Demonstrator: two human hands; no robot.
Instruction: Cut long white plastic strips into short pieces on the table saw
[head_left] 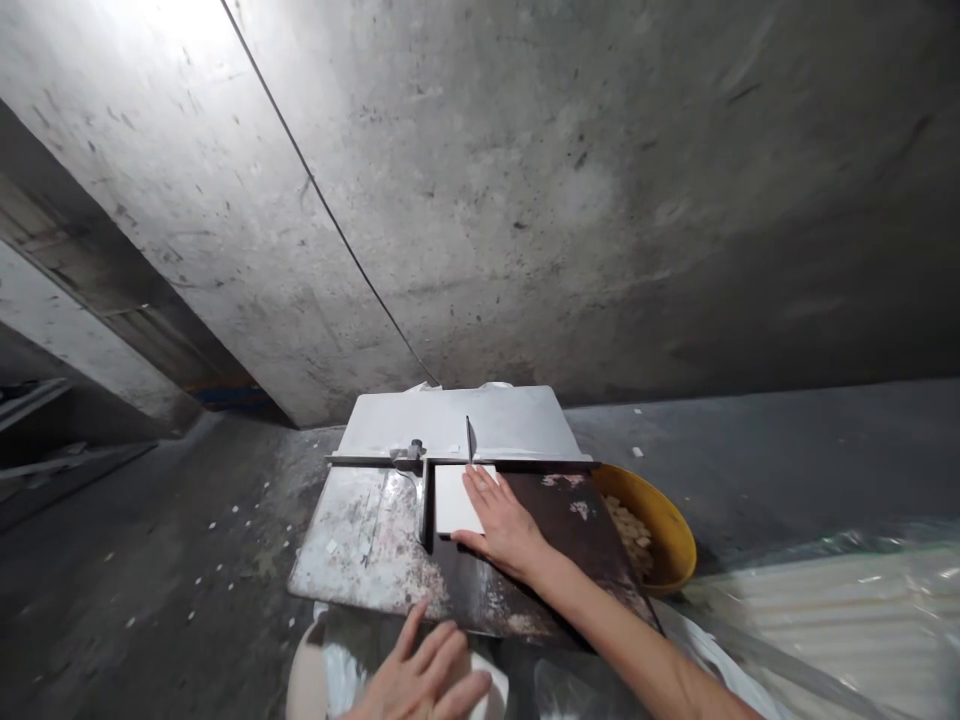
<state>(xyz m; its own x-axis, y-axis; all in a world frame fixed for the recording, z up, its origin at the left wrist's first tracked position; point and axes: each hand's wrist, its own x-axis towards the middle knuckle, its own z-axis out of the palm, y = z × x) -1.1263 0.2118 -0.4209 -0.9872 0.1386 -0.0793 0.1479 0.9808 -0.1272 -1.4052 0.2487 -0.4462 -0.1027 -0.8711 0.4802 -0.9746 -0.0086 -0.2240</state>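
Note:
My right hand lies flat on a square white board, fingers stretched forward and thumb along its near edge. The board rests on the worn metal table of a table saw, its left side along a dark metal guide. Just beyond the board's far edge stands a thin dark upright blade. Below the table's near edge is my left hand, its fingers apart. Another white piece shows partly beneath those fingers; whether they touch it I cannot tell.
A yellow bucket holding many small pale pieces stands right of the table. Behind the saw rises a concrete wall with a thin cable. White scraps litter the floor at left. Plastic-wrapped pale sheets lie at right.

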